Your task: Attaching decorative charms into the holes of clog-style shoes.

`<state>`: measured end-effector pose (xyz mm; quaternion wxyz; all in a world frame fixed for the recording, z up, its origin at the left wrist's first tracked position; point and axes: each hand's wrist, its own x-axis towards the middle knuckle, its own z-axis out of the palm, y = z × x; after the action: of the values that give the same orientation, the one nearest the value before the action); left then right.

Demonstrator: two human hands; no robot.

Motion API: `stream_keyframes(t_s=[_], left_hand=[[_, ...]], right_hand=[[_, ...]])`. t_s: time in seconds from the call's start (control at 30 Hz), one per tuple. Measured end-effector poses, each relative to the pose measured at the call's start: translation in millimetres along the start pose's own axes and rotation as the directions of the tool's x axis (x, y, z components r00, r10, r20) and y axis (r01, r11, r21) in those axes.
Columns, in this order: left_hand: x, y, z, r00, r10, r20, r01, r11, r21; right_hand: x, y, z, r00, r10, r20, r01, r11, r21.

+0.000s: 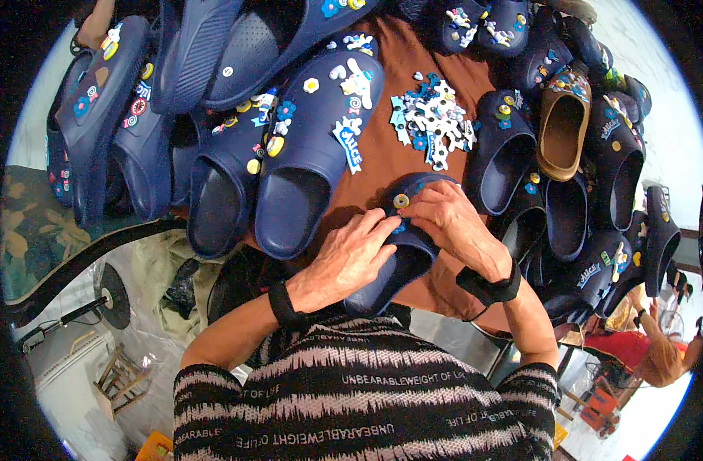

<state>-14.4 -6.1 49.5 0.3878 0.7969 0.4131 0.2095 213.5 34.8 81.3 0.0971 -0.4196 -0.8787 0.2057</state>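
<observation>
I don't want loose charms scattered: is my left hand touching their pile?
Apart. In the head view, the front of the held navy clog lies between your left hand and the pile of charms.

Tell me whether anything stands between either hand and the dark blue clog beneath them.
Nothing visible does. The left hand and right hand both touch the dark blue rounded clog, fingertips beside a round yellow charm; a heap of white and blue charms lies beyond.

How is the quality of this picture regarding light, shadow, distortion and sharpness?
Head view: left hand and right hand look fairly sharp; navy clog beneath them is shaded inside; pale area at lower right is nearly washed out; fisheye leaves dark, curved borders.
</observation>
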Motion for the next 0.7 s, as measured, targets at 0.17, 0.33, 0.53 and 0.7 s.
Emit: stream_keyframes(t_s=[0.17, 0.33, 0.53, 0.7], left_hand=[[-1.0, -0.2, 5.6, 1.000, -0.010, -0.013, 0.010, 1.000, 0.020], [1.3, 0.4, 9.0, 1.000, 0.007, 0.005, -0.007, 1.000, 0.023], [-1.4, -3.7, 13.1, 0.997, 0.052, -0.057, -0.048, 0.997, 0.063], [9.1, -8.0, 8.9, 0.999, 0.044, -0.010, -0.043, 0.994, 0.105]], right_hand=[[-1.4, -5.7, -1.6, 0.998, 0.020, 0.056, -0.016, 0.998, -0.062], [-9.4, -6.4, 3.2, 0.996, 0.034, 0.080, -0.018, 0.981, -0.194], [-12.1, -11.9, -7.6, 0.987, 0.068, 0.145, -0.066, 0.998, -0.019], [-21.9, -32.0, 9.9, 0.989, 0.144, 0.016, -0.136, 0.962, -0.239]])
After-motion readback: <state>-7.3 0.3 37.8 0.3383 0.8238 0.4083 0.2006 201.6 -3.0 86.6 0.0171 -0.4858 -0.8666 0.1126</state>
